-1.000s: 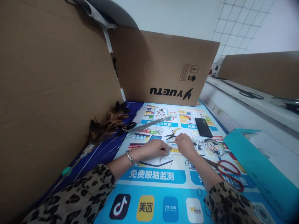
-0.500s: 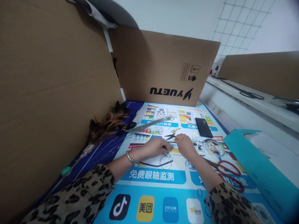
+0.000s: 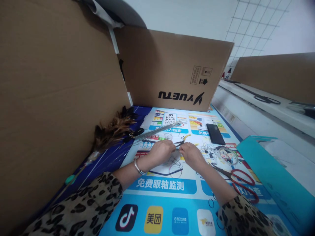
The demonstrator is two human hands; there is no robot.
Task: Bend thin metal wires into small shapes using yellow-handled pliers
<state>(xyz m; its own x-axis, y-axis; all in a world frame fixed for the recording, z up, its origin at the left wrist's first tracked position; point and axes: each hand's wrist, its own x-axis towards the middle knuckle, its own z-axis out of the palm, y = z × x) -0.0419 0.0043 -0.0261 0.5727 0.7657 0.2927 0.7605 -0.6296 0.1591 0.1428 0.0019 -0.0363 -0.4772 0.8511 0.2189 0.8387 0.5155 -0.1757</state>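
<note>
My left hand (image 3: pixel 161 151) and my right hand (image 3: pixel 190 153) meet over the middle of the printed mat (image 3: pixel 169 196), fingertips pinched together on a thin wire (image 3: pixel 175 162) whose loops hang and lie below them. Both hands are closed in a pinch. A silver bangle sits on my left wrist. Just beyond the fingertips lies a pair of small pliers (image 3: pixel 181 141) with yellow handles. Both forearms wear leopard-print sleeves.
Red-handled scissors (image 3: pixel 240 182) lie right of my right arm, a black phone (image 3: pixel 215 133) farther back. A feather duster (image 3: pixel 110 132) and a bundle of straight wires (image 3: pixel 159 129) lie at left. Cardboard walls (image 3: pixel 172 68) stand left and behind; a teal box (image 3: pixel 275 180) is at right.
Both hands lifted slightly and came closer together, now pinching the wire between them; the wire loops rose off the mat a little.
</note>
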